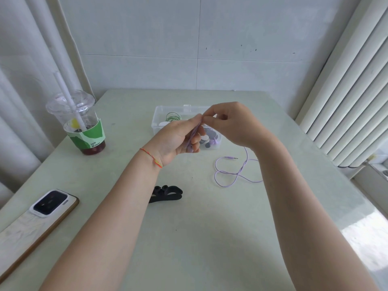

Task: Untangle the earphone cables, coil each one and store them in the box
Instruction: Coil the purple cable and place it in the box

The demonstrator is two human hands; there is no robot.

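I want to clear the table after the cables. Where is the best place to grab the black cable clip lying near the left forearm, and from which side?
Grip the black cable clip from above, probably across its long flat strap, which lies level on the pale table. Come from its right end, since the left forearm covers its left end and the lumpy rounded end looks harder to pinch.

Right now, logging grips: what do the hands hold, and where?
Both hands, left hand and right hand, pinch the purple earphone cable near its earbud end.
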